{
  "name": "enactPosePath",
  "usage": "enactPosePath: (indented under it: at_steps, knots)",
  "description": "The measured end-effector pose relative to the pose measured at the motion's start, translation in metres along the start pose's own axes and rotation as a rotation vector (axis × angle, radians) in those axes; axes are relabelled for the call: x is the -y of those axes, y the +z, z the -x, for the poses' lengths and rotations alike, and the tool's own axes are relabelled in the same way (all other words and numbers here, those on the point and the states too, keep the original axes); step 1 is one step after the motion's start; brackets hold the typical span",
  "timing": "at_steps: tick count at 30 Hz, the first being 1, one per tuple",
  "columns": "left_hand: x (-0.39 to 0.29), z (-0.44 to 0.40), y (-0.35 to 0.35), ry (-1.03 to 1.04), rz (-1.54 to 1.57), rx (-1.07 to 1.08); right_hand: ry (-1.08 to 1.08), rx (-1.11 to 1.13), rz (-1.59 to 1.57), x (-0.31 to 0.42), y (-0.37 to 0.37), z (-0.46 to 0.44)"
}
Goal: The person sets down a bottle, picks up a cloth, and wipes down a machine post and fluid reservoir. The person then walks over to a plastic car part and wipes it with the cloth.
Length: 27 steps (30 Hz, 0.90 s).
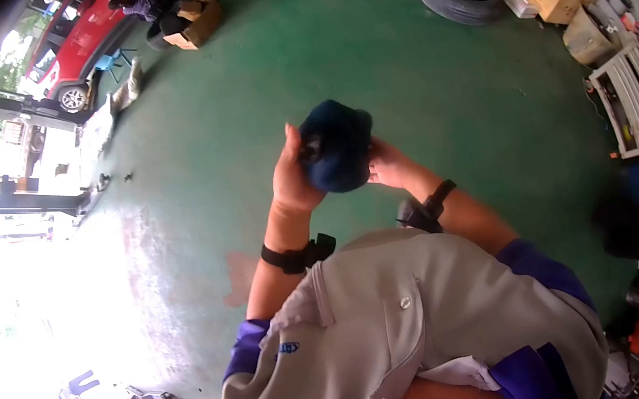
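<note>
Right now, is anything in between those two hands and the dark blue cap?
Nothing that I can see: the left hand holds the dark blue cap on one side, and the right hand meets its opposite edge.

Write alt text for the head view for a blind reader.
A bare left hand holds a dark blue cap-like object, right hand at its edge, above a green floor. A tire lies upper right, a red car upper left.

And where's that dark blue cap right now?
In the head view, the dark blue cap is slightly above and right of centre, between the left hand and the right hand, over green floor.
</note>
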<state>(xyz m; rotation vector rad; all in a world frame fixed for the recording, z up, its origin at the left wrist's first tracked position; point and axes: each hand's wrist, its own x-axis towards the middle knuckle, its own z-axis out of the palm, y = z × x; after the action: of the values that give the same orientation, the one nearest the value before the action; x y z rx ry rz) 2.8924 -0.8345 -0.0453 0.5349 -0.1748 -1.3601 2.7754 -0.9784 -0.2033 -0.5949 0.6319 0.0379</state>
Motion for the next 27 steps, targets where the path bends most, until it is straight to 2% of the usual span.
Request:
enactPosePath:
  at_steps: [3,6,9,12,14,17,20,21,23,24,27]
  knots:
    - [-0.021,-0.034,-0.005,0.102,0.049,0.025,-0.236,0.017,0.142,0.057,-0.025,-0.024]
    - [-0.041,-0.063,0.0,0.198,0.073,-0.117,-0.594,0.087,0.852,0.122,-0.069,-0.037]
    - [-0.062,-0.104,0.003,0.267,0.028,-0.108,-0.337,0.036,0.054,0.184,-0.045,-0.031]
    - [-0.074,-0.15,-0.018,0.306,-0.084,-0.057,-0.423,-0.066,-0.069,0.234,-0.022,-0.026]
    - [-0.083,-0.18,-0.039,0.324,-0.198,-0.069,-0.524,-0.074,0.002,0.263,-0.017,-0.028]
    - [-0.099,-0.244,-0.067,0.288,-0.309,0.081,-0.671,-0.147,0.14,0.314,-0.026,-0.034]
    - [-0.115,-0.313,-0.075,0.23,-0.29,0.105,-0.736,-0.23,0.164,0.364,-0.028,-0.039]
    - [-0.122,-0.335,-0.075,0.14,-0.286,0.088,-0.772,-0.253,0.172,0.378,-0.025,-0.041]
    - [-0.139,-0.383,-0.087,0.075,-0.58,0.087,-0.856,-0.28,0.182,0.411,-0.019,-0.052]
    - [-0.147,-0.405,-0.088,0.045,-0.734,0.085,-0.909,-0.386,0.326,0.428,-0.022,-0.06]
    - [-0.168,-0.464,-0.083,0.045,-0.398,0.18,-1.041,-0.729,0.799,0.458,-0.044,-0.081]
